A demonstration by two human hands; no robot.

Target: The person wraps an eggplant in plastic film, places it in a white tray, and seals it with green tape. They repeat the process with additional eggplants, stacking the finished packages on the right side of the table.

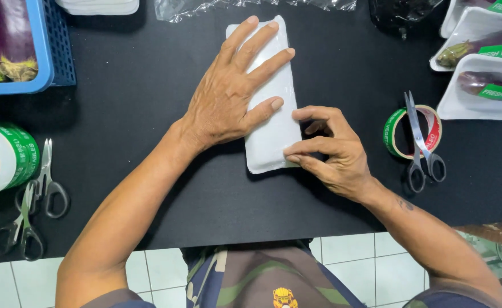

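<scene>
Head view shows the left hand point(234, 94) lying flat with fingers spread on a white foam tray point(269, 134) turned bottom-up in the middle of the black table point(137, 74), while the right hand point(334, 154) pinches the tray's right edge near its lower corner with thumb and fingertips. To the right a roll of green tape point(398, 132) has scissors point(421, 145) laid across it, near packed eggplant trays point(479, 85); at left lie more scissors point(34, 199), another tape roll point(3, 157) and a blue basket point(45, 45).
</scene>
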